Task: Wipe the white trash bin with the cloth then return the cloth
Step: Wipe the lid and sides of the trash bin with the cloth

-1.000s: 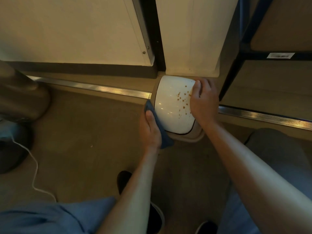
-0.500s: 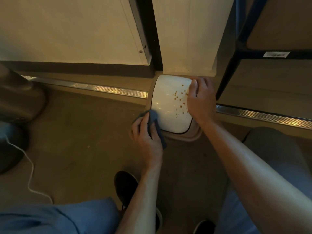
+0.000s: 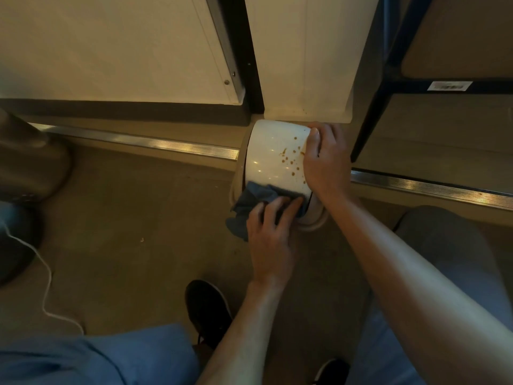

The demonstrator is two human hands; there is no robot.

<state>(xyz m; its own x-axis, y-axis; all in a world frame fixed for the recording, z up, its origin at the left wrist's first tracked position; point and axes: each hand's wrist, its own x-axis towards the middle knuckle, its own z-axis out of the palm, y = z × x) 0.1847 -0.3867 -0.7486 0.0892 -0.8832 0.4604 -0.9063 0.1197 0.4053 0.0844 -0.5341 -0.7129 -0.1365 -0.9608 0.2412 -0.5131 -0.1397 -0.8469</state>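
Head view: the blue cloth [image 3: 258,202] has moved from the bin's left side to the near edge of its lid, so wiping is underway though the brown spots [image 3: 291,162] remain. The left hand [image 3: 270,234] presses the cloth with fingers spread flat; the right hand [image 3: 324,159] grips the right side of the white trash bin [image 3: 266,154], which stands on the floor [image 3: 138,218] against the wall.

Cloth [image 3: 251,202] lies on the trash bin's [image 3: 270,157] near edge, under the left hand [image 3: 270,234]; right hand [image 3: 326,159] on its right.

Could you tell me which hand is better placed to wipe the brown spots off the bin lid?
Left hand: it presses the cloth on the lid just below the spots. The right hand steadies the bin.
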